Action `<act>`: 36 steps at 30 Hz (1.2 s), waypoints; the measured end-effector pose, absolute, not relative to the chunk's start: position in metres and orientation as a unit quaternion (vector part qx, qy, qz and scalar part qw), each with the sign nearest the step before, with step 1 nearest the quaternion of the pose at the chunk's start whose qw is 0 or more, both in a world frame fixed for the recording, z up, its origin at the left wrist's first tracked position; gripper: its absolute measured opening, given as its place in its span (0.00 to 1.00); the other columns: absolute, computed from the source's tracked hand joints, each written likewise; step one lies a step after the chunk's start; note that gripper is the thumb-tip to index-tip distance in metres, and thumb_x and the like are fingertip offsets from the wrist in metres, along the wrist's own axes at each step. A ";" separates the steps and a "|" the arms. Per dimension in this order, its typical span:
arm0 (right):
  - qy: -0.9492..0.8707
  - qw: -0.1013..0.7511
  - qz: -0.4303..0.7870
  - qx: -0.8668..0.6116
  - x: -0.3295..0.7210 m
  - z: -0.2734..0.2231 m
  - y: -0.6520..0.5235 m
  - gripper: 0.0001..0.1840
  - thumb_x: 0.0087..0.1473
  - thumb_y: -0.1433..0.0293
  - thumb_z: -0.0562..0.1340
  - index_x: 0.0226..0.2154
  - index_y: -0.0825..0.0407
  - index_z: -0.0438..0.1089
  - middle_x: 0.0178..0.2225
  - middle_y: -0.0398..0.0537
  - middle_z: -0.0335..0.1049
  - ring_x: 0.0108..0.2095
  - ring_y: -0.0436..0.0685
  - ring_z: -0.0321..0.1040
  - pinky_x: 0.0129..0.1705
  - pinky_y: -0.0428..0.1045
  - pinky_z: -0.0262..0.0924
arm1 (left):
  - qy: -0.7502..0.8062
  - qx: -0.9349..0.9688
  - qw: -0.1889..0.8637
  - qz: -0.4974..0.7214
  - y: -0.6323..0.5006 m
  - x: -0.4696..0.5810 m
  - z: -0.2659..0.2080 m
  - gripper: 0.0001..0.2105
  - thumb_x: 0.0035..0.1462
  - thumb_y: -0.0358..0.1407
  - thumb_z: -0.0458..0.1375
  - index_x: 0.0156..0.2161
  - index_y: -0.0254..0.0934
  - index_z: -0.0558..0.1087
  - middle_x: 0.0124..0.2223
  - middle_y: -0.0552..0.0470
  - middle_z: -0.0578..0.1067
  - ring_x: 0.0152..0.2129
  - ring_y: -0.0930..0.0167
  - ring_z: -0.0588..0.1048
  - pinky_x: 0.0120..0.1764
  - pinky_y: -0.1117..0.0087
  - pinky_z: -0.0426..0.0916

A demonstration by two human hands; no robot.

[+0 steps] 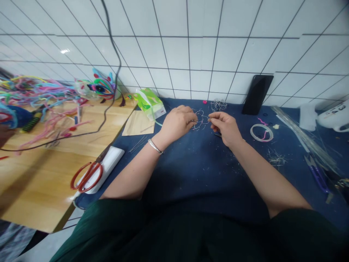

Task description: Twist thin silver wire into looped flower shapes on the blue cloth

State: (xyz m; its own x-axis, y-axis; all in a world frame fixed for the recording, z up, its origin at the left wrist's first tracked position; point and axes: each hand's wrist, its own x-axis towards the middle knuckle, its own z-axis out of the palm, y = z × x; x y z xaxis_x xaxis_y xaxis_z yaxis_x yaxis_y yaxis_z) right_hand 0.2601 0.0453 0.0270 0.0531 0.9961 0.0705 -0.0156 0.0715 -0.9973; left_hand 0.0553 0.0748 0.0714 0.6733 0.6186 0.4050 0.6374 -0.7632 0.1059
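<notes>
A loose frame of thin bent wire (201, 117) with several loops hangs between my hands above the dark blue cloth (188, 156). My left hand (180, 118), with a silver bangle (155, 146) at its wrist, is closed on the left side of the wire frame. At the right side, my right hand (225, 125) pinches a wire end between thumb and forefinger. Behind them a tangled bundle of wire (219, 105) lies near the wall. Small bits of wire are scattered on the cloth below my hands.
Orange-handled scissors (86, 177) rest on a white box (109, 167) to the left. A black phone (257, 94) leans on the tiled wall. Purple-handled pliers (317, 174), a clear ring (261, 133) and a white mug (335, 116) are at right. Coloured pipe cleaners (46, 91) cover the wooden table.
</notes>
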 end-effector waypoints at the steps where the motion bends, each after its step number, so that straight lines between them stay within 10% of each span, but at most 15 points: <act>1: -0.492 0.525 0.500 -0.481 0.259 0.026 0.045 0.09 0.49 0.67 0.63 0.36 0.50 0.71 0.33 0.47 0.71 0.27 0.49 0.64 0.24 0.45 0.55 | -0.344 -0.914 0.018 -0.215 0.076 0.054 0.071 0.08 0.59 0.33 0.53 0.36 0.37 0.75 0.36 0.49 0.74 0.36 0.68 0.69 0.39 0.66 0.62; 20: -0.447 0.483 0.623 -0.423 0.250 0.025 0.037 0.13 0.46 0.68 0.65 0.38 0.50 0.72 0.30 0.44 0.70 0.25 0.47 0.61 0.25 0.46 0.56 | -0.377 -0.902 0.076 -0.195 0.081 0.055 0.062 0.08 0.58 0.33 0.53 0.35 0.38 0.75 0.32 0.49 0.74 0.33 0.66 0.68 0.35 0.65 0.58; 29: -0.448 0.494 0.619 -0.414 0.241 0.017 0.033 0.14 0.47 0.68 0.65 0.40 0.48 0.73 0.45 0.49 0.70 0.44 0.56 0.67 0.34 0.47 0.63 | -0.376 -0.903 0.064 -0.200 0.080 0.057 0.060 0.08 0.58 0.32 0.52 0.35 0.38 0.75 0.32 0.49 0.75 0.33 0.67 0.68 0.36 0.66 0.58; 36: -0.435 0.481 0.649 -0.398 0.240 0.018 0.031 0.14 0.48 0.66 0.65 0.39 0.50 0.72 0.38 0.50 0.74 0.35 0.53 0.69 0.33 0.48 0.63 | -0.375 -0.902 0.093 -0.193 0.080 0.058 0.059 0.10 0.59 0.32 0.51 0.34 0.37 0.75 0.32 0.49 0.75 0.33 0.67 0.68 0.35 0.65 0.57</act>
State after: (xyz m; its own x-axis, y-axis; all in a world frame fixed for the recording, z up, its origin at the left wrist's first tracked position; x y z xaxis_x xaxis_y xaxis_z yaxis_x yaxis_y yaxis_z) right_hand 0.2401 0.0307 0.0181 -0.2205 0.9704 -0.0988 -0.2779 -0.1596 -0.9473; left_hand 0.0579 0.0799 0.0589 0.6445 0.6399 0.4185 0.7116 -0.7022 -0.0221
